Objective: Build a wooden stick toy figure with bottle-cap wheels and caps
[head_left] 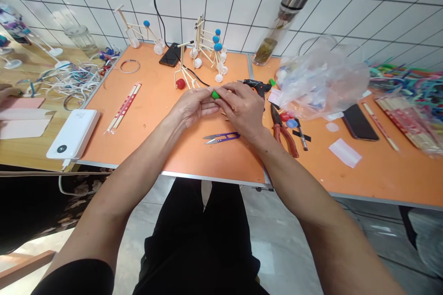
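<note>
Between my two hands is a small green lump (215, 95), smooth like modelling clay. My left hand (194, 105), palm turned up, pinches it from the left with the thumb side while its other fingers stretch beneath. From the right, my right hand (245, 107) grips the same lump with thumb and fingertips. Just behind stands a stick model bicycle with a red ball (180, 83), partly covered by my hands. Purple thread snips (223, 137) lie below my right hand, and a black glue gun (256, 85) is partly hidden behind it.
More stick bicycles with blue balls (217, 47) stand by the wall. Red-handled pliers (284, 131), a plastic bag (321, 83) and a phone (360, 122) lie right. Wrapped chopsticks (124, 108) and a white power bank (73, 133) lie left. A tall bottle (273, 37) stands behind.
</note>
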{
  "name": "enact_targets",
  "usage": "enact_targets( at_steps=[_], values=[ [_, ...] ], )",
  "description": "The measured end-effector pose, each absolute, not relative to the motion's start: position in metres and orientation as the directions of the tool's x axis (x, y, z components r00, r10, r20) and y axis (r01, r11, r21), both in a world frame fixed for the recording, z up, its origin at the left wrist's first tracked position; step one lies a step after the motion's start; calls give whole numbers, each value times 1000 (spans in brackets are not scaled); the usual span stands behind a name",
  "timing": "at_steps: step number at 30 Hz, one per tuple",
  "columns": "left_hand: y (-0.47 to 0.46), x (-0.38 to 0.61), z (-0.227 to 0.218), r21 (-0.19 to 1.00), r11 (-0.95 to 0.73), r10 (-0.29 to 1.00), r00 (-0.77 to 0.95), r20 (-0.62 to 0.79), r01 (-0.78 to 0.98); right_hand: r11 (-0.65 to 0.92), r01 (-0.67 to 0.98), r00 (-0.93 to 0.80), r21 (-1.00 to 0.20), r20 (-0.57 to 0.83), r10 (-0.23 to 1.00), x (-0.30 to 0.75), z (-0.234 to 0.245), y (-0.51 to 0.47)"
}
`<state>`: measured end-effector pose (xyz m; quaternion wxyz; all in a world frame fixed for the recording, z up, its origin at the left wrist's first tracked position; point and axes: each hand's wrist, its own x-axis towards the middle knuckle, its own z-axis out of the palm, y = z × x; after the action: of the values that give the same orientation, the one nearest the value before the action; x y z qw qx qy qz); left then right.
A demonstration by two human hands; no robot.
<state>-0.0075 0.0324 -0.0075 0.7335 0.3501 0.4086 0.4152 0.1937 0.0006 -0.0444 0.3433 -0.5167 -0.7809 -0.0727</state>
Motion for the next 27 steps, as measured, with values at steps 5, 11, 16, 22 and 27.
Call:
enact_targets(
  at_steps=[5,11,16,22,27],
  values=[
    [31,-9,-5,855,415,892,327,-313,-313,444,868,-238,-221,600,764,194,-43,0],
    [34,-9,-10,872,385,900,330,-283,-301,439,857,-204,-270,603,771,194,-45,1],
    [34,-10,-9,855,400,898,327,-294,-331,468,861,-264,-197,614,744,196,-51,5],
    [32,-11,-9,852,399,896,343,-283,-339,532,836,-285,-132,724,628,197,-65,12],
    [30,-8,-9,849,379,899,363,-244,-367,549,807,-247,-217,720,648,197,-70,16]
  ],
)
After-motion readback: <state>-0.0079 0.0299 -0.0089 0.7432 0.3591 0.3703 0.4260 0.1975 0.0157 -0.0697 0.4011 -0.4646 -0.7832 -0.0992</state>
